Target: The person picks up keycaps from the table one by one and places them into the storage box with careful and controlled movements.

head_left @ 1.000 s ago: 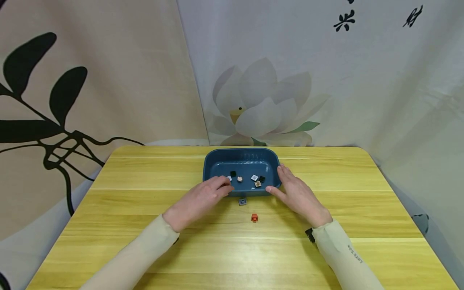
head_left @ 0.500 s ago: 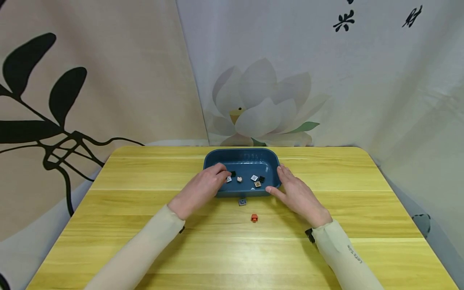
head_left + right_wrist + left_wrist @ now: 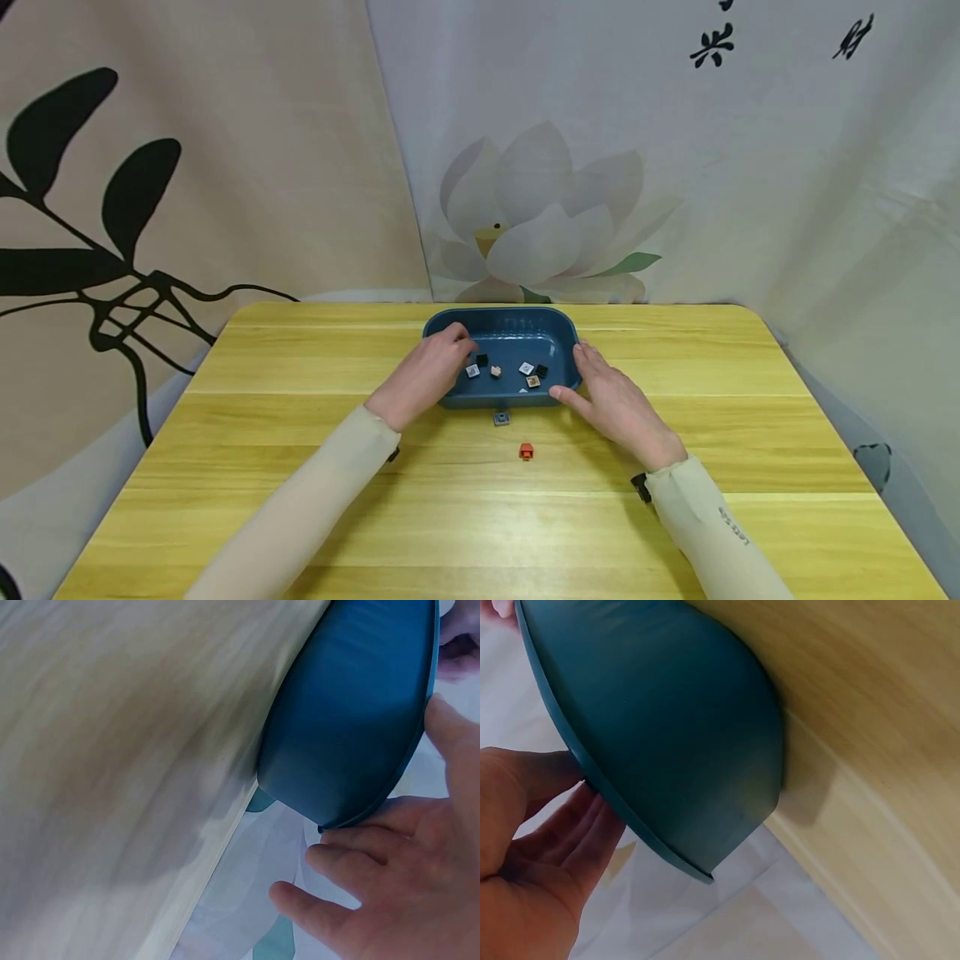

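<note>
A pale cloth (image 3: 300, 167) printed with dark leaves and a large flower fills the back of the head view; the wrist views catch only slivers of it past the edge of the wooden table (image 3: 450, 533). On that table, by its far edge, sits the blue tray (image 3: 502, 320). The head view looks down into it, while both wrist views show mainly its smooth outer wall, which blocks the contents.

Two light sleeves reach in from the near side, the right sleeve (image 3: 720, 533) carrying lettering that only the head view shows. The left hand (image 3: 423, 375) lies over the tray's left end and covers that corner. Its wrist view shows thumb and fingers passing the rim, the tips hidden behind it, so whether they pinch anything I cannot tell. The right hand (image 3: 618, 404) rests at the right end, thumb apart from the fingers and touching the rim; its wrist view shows the fingers extended and spread.

The small pieces appear in the head view alone. Inside the tray, a white piece (image 3: 472, 372) and a black piece (image 3: 482, 360) lie next to the left fingers, with a cream piece (image 3: 496, 372) near them. Farther right, a second white piece (image 3: 527, 367), a second black piece (image 3: 542, 371) and a tan piece (image 3: 533, 382) cluster together. Outside, a grey piece (image 3: 502, 418) lies just before the tray, and a red piece (image 3: 527, 451) nearer the person.
</note>
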A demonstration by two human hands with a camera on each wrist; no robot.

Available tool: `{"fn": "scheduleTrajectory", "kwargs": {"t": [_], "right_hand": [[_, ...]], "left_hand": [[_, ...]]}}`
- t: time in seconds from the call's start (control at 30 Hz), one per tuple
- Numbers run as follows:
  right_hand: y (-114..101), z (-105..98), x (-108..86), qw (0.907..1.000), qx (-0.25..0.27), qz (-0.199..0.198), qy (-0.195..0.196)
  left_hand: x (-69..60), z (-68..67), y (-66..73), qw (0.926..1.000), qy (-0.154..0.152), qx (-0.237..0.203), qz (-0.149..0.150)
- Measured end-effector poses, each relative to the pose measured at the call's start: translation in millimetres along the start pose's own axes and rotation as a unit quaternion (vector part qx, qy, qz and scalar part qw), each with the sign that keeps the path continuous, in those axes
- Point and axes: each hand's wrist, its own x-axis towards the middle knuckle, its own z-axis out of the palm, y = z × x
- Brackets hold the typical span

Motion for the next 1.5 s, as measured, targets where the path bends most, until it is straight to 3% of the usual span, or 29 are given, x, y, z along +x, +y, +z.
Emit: {"fn": "scheduleTrajectory", "kwargs": {"t": [0.33,0.57,0.8,1.13,1.33,1.5], "right_hand": [[1,0,-0.3,1.0,0.001,-0.006,0.005],[1,1,-0.4,1.0,-0.001,-0.005,0.003],[0,1,-0.3,1.0,0.003,-0.001,0.003],[0,1,0.2,1.0,0.001,-0.002,0.003],[0,1,0.1,1.0,-0.001,-0.002,0.002],[-1,0,-0.3,1.0,0.0,0.0,0.002]], "left_hand": [[19.8,8.1,-1.9,0.9986,-0.038,0.002,-0.036],[30.8,17.7,-5.8,0.997,-0.049,0.008,-0.058],[35.8,25.1,-8.3,0.9948,-0.061,0.009,-0.081],[38.5,26.4,-11.3,0.9935,-0.073,-0.007,-0.087],[37.1,23.8,-11.5,0.9944,-0.062,0.004,-0.086],[33.9,16.6,-5.1,0.9965,-0.032,0.015,-0.075]]}}
